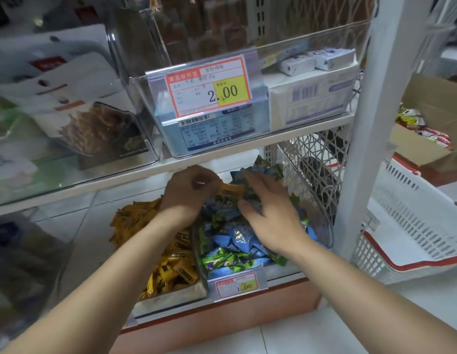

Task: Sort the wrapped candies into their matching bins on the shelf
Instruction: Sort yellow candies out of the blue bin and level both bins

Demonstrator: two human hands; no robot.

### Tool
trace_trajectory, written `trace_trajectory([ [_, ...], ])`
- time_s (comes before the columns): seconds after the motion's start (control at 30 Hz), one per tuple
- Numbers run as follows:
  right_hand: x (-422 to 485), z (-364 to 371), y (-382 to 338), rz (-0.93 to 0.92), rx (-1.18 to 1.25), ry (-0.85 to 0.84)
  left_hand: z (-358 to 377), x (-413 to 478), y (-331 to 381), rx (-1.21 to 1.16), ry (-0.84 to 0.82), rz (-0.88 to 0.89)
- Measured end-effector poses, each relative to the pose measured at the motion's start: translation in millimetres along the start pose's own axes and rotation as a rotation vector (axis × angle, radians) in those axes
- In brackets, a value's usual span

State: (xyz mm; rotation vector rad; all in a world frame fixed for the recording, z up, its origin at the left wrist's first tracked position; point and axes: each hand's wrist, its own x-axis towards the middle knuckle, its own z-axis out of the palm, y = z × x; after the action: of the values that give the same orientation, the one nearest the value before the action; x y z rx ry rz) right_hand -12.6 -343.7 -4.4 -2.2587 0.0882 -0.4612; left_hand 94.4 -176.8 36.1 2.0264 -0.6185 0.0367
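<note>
On the lower shelf, a clear bin (pixel 324 226) holds a heap of blue and green wrapped candies (pixel 237 238). To its left lies a pile of yellow wrapped candies (pixel 171 264). My left hand (pixel 189 192) reaches over the blue and green heap and pinches a yellow wrapped candy (pixel 231 190) at the back of it. My right hand (pixel 270 213) lies with straight, spread fingers on top of the blue and green candies.
The upper shelf edge (pixel 120 182) runs just above both hands, bearing a clear bin (pixel 247 103) of blue and white boxes with a price tag. A white post (pixel 360 149) stands to the right, with a white basket (pixel 414 226) and a cardboard box beyond.
</note>
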Motion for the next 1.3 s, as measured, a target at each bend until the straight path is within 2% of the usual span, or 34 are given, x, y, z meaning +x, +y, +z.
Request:
trace_trajectory([
  [0.07,-6,-4,-1,0.0,0.145,-0.082,11,-18,7,-0.105,-0.063,-0.009],
  [0.13,-13,-9,3,0.026,0.183,-0.047,24,-26,11,-0.15,-0.14,-0.005],
  [0.3,-26,-27,34,0.112,-0.197,0.111,52,25,6,0.22,-0.125,0.023],
  [0.5,-28,-3,41,0.059,-0.441,-0.002,103,81,-19,0.591,-0.421,0.03],
  [0.63,-20,2,40,0.043,-0.569,-0.031,110,94,-36,0.694,-0.443,0.004],
  [0.8,-21,3,39,0.015,-0.584,-0.051,108,104,-36,0.853,-0.557,0.021],
  [1.0,-22,2,38,0.021,-0.574,-0.045,91,102,-38,0.779,-0.592,0.045],
  [1.2,-23,1,39,0.023,-0.579,-0.043,70,100,-29,0.598,-0.575,0.042],
  [1.3,-22,2,39,0.041,-0.592,-0.049,66,97,-30,0.598,-0.503,0.048],
])
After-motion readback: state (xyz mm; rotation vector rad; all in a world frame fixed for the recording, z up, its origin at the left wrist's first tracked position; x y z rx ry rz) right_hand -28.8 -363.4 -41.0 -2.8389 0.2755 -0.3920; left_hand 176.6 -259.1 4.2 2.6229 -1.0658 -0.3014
